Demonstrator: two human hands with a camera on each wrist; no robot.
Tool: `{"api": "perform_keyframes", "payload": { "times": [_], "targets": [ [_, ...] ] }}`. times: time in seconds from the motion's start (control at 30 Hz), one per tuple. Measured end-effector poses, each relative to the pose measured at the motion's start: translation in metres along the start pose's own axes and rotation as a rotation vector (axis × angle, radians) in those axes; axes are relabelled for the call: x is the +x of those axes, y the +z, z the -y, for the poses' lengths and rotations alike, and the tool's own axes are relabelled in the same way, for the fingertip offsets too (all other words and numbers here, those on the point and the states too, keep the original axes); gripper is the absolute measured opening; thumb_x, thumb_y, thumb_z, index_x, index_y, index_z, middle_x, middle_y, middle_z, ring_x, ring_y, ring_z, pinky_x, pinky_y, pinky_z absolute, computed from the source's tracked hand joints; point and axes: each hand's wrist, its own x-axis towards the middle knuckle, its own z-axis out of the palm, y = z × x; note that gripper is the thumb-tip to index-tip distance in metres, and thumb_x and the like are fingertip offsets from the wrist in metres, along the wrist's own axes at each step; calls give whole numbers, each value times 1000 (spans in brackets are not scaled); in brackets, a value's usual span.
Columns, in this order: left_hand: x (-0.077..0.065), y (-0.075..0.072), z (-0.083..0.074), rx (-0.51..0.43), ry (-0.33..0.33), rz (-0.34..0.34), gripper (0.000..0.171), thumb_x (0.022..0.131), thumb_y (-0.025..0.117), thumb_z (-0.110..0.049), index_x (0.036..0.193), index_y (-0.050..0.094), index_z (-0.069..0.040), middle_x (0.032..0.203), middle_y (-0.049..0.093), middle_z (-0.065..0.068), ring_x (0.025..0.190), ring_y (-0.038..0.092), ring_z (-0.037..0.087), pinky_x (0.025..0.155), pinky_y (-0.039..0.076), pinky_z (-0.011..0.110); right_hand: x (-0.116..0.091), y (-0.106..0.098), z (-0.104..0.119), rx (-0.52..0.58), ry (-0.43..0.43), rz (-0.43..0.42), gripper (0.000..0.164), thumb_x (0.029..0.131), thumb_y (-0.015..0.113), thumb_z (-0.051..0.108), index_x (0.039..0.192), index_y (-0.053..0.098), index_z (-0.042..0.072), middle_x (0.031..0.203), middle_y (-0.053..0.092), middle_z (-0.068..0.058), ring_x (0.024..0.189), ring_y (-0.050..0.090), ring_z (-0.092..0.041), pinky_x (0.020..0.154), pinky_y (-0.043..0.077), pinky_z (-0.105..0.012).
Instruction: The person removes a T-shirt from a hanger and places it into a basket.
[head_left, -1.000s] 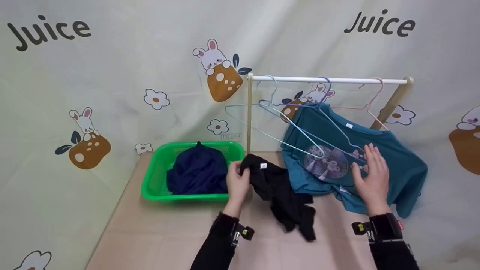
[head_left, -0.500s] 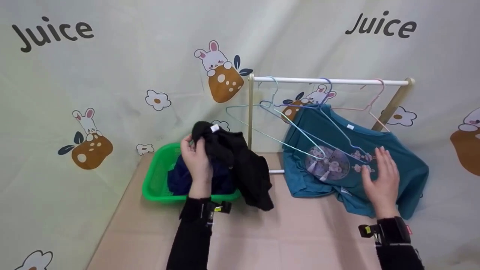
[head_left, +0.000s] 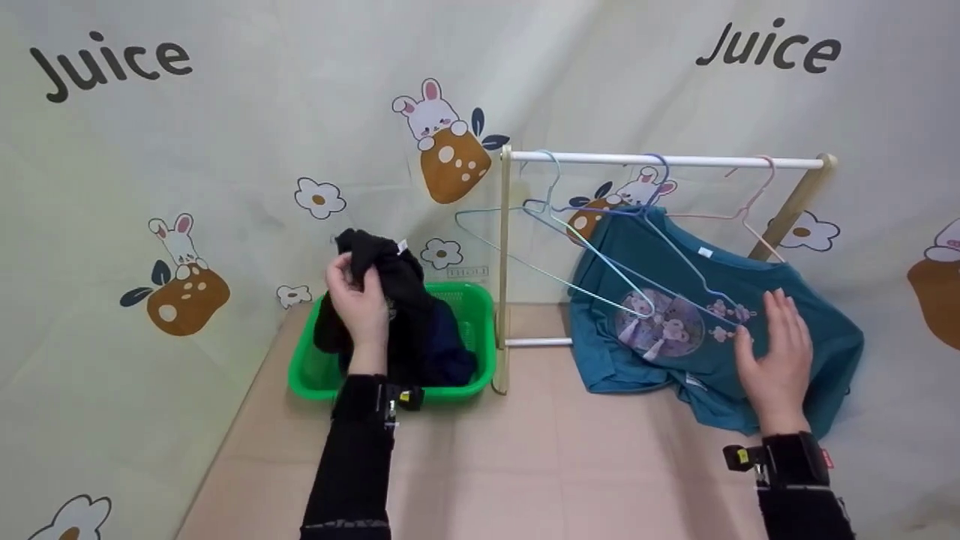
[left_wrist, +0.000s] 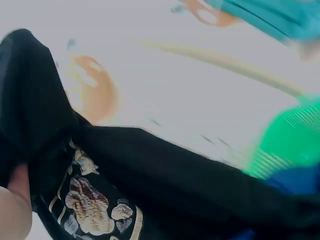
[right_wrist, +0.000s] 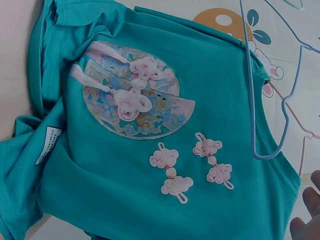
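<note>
My left hand [head_left: 360, 307] pinches a bunched black shirt [head_left: 405, 296] by its upper part, close to a white tag, and holds it over the green basket [head_left: 489, 341]. The left wrist view shows the black shirt [left_wrist: 160, 170] with a pale and brown print on its front. Inside the basket lies a dark navy garment [head_left: 451, 349], partly covered by the black cloth. My right hand [head_left: 780, 364], fingers straight and thumb apart, is in front of a teal shirt [head_left: 814, 326]. That teal shirt [right_wrist: 115, 185] has a round print and pink knot decorations.
A small rack with a white rail [head_left: 600, 159] stands behind the teal shirt. From it hang a light-blue hanger [head_left: 604, 259], a blue hanger [head_left: 686, 262] crossing in front of the teal shirt, and a pink hanger [head_left: 761, 199] at the shirt's neckline. Printed cloth [head_left: 262, 112] covers the wall.
My left hand has carried the black shirt leftward from in front of the rack to above the green basket. My right hand has shifted slightly right, still beside the teal shirt.
</note>
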Motion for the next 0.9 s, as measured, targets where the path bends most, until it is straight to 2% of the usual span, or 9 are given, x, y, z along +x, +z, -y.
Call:
{"api": "perform_keyframes", "payload": {
  "times": [0.07, 0.13, 0.23, 0.33, 0.43, 0.5, 0.6, 0.7, 0.9],
  "targets": [
    [-6, -14, 24, 207, -23, 43, 27, 91, 60, 5, 117, 54, 4, 115, 60, 17, 111, 58, 26, 98, 44, 34, 0, 0, 0, 3, -5, -2, 58, 98, 58, 16, 152, 38, 9, 160, 30, -7, 149, 20, -23, 119, 11, -47],
    [-15, -29, 47, 419, -69, 124, 32, 93, 61, -1, 124, 54, 3, 128, 57, 19, 122, 53, 29, 105, 39, 37, -1, 1, -1, 4, -8, 2, 58, 98, 58, 16, 152, 38, 9, 160, 30, -7, 148, 20, -24, 119, 11, -47],
    [-31, -52, 76, 699, -143, 309, 41, 95, 59, -7, 134, 50, 3, 148, 43, 22, 134, 41, 37, 110, 33, 45, 0, 0, -1, -2, -5, 12, 58, 99, 57, 18, 153, 37, 10, 161, 29, -7, 149, 19, -23, 119, 10, -47],
    [-46, -71, 96, 892, -194, 494, 52, 96, 58, -8, 144, 42, 5, 158, 25, 24, 139, 32, 44, 110, 31, 53, 3, -1, -1, -13, -1, 27, 58, 100, 55, 21, 154, 36, 11, 161, 27, -5, 149, 18, -22, 119, 9, -47],
    [-57, -82, 108, 1027, -181, 608, 59, 96, 59, -11, 149, 36, 3, 159, 22, 24, 139, 30, 47, 108, 31, 59, 12, -3, 0, -28, -7, 30, 58, 100, 55, 22, 154, 35, 12, 161, 27, -4, 149, 17, -22, 119, 9, -48],
    [-62, -86, 112, 1104, -141, 657, 59, 97, 60, -14, 149, 38, 2, 158, 24, 24, 139, 29, 47, 108, 29, 61, 20, -4, 2, -37, -14, 24, 58, 100, 56, 22, 153, 36, 11, 161, 27, -5, 149, 18, -23, 119, 10, -48],
    [-67, -89, 116, 1227, -70, 705, 55, 98, 59, -22, 146, 44, 2, 156, 31, 23, 138, 32, 46, 109, 27, 63, 33, -5, 5, -41, -24, 7, 58, 99, 57, 20, 152, 38, 8, 160, 30, -8, 148, 21, -27, 119, 11, -49],
    [-71, -91, 117, 1328, -39, 738, 55, 100, 56, -31, 144, 47, 1, 154, 36, 22, 137, 35, 45, 110, 25, 62, 45, -5, 8, -38, -31, 7, 58, 99, 57, 19, 152, 38, 7, 159, 32, -12, 146, 24, -31, 118, 12, -51],
    [-75, -91, 114, 1368, -45, 770, 60, 101, 52, -38, 146, 45, 1, 154, 35, 22, 137, 34, 46, 110, 21, 65, 70, -6, 12, -52, 1, 63, 59, 100, 54, 21, 154, 34, 9, 160, 29, -11, 146, 22, -33, 118, 10, -53]
  ]
}}
